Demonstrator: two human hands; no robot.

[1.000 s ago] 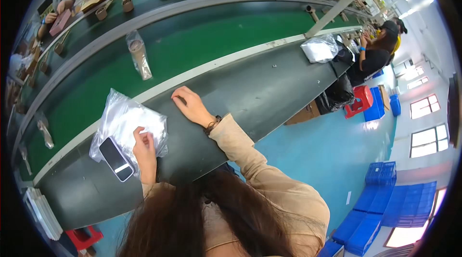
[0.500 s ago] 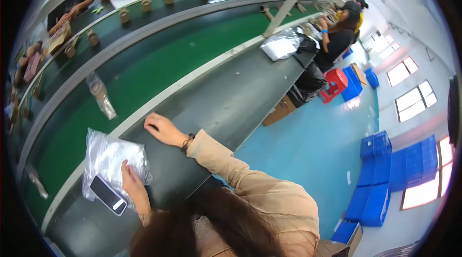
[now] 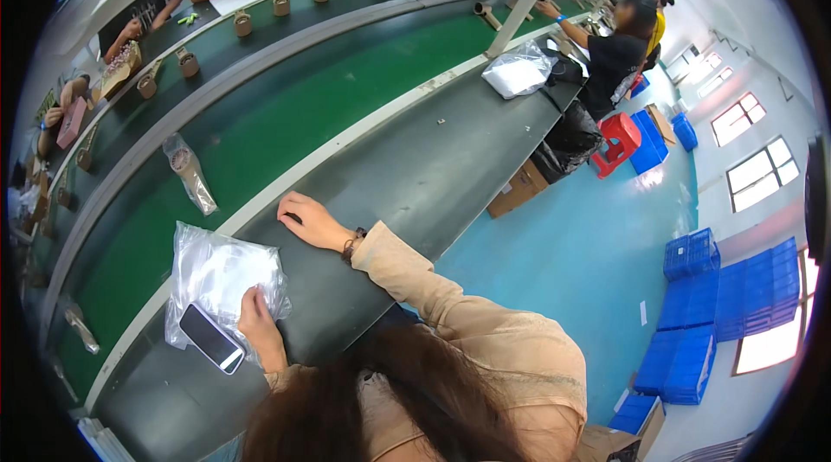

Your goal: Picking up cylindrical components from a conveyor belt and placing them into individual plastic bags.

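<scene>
My left hand lies with fingers extended on the near right edge of a pile of clear plastic bags. A phone with a dark screen and pale case rests on the pile's near side, just left of that hand. My right hand rests on the dark bench near its pale rail, fingers loosely curled in, with nothing visible in them. A dark bracelet circles my right wrist. Beyond the rail, a brown item in a clear bag lies on the green belt.
Another bagged item lies on the belt at far left. Brown parts line the farther belt, where people work. A white plastic bag, black bag, carton, red stool and blue crates are at right.
The whole view has shifted slightly. The bagged item on the green belt has moved a little left along it. The co-worker at right has stretched an arm over the belt. My hands keep their places.
</scene>
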